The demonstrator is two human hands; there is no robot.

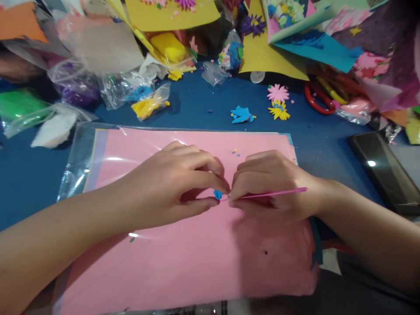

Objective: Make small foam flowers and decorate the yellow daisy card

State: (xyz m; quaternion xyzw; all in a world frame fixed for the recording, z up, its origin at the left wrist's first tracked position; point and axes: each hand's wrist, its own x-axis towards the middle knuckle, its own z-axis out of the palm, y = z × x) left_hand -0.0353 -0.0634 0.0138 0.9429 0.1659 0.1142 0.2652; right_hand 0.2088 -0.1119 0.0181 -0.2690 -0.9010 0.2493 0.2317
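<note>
Between my hands, over the pink sheet (190, 262) in its clear plastic sleeve, is a small blue clay flower (217, 194). My left hand (183, 179) curves around it, thumb and forefinger close on either side. My right hand (265, 183) is closed on a thin pink stick (278, 192), whose tip reaches to the blue flower. Tiny blue and yellow clay bits (234, 152) lie on the sheet behind my hands. A small green piece (131, 239) and a dark dot (266, 252) rest nearer to me.
Behind the sheet lie a blue clay flower (242, 114), a pink one (278, 93) and a yellow one (279, 110). Bagged clay, such as yellow (147, 107) and green (21, 104), is at left. Red-handled scissors (318, 99) and a phone (383, 166) are at right.
</note>
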